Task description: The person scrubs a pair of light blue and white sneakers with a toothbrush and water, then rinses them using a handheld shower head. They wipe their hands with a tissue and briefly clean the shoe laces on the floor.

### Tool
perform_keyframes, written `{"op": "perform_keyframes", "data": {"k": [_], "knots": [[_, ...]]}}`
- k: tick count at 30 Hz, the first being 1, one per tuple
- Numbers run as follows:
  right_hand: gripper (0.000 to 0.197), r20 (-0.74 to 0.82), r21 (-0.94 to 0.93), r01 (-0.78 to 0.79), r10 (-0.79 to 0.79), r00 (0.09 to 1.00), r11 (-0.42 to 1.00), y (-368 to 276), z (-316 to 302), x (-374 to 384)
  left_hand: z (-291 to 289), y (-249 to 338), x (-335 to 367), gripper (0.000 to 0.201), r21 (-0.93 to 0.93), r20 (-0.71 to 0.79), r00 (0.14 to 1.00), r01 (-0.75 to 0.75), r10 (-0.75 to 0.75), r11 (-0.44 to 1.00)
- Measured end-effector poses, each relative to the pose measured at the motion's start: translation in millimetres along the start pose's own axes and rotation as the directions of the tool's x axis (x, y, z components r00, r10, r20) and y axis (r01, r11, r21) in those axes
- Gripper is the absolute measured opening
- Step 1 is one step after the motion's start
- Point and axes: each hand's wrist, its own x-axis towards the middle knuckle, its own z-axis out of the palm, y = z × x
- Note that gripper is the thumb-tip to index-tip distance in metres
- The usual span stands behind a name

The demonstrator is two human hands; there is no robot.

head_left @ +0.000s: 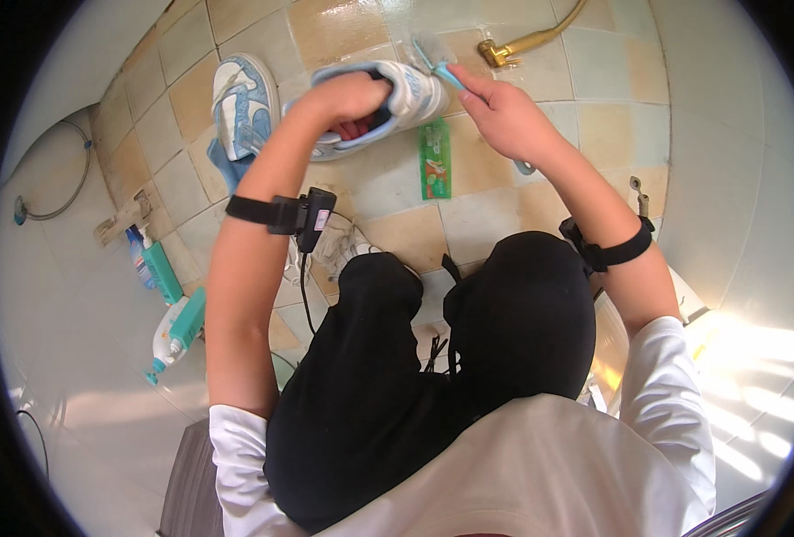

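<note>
My left hand (354,98) reaches into the opening of a white and light-blue sneaker (422,95) and grips it; some fingertips are hidden inside. The shoe lies tilted on its side above the wet tiles. In my right hand (506,118) is a brush with a light-blue handle (449,75), the fingers wrapped round it. Its pale bristles are at the end of the sneaker nearest that hand; whether they touch is hard to tell. The matching sneaker (246,106) rests on the floor to the left, beside my left forearm.
A green packet (434,161) lies on the tiles (397,234) between my arms. At the far right is a gold spray nozzle (502,52) on a hose. Several bottles, among them a teal pump bottle (161,270), stand along the left wall. My knees are close below.
</note>
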Motion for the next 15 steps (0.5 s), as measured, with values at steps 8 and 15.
{"op": "perform_keyframes", "data": {"k": [8, 15], "knots": [[0.045, -0.014, 0.162, -0.203, 0.208, 0.978, 0.966, 19, 21, -34, 12, -14, 53, 0.067, 0.146, -0.06, 0.956, -0.275, 0.286, 0.95], [0.045, -0.049, 0.238, -0.196, 0.213, 0.976, 0.951, 40, 33, -25, -16, -26, 75, 0.056, 0.032, -0.018, 0.952, -0.306, 0.306, 0.952]]}}
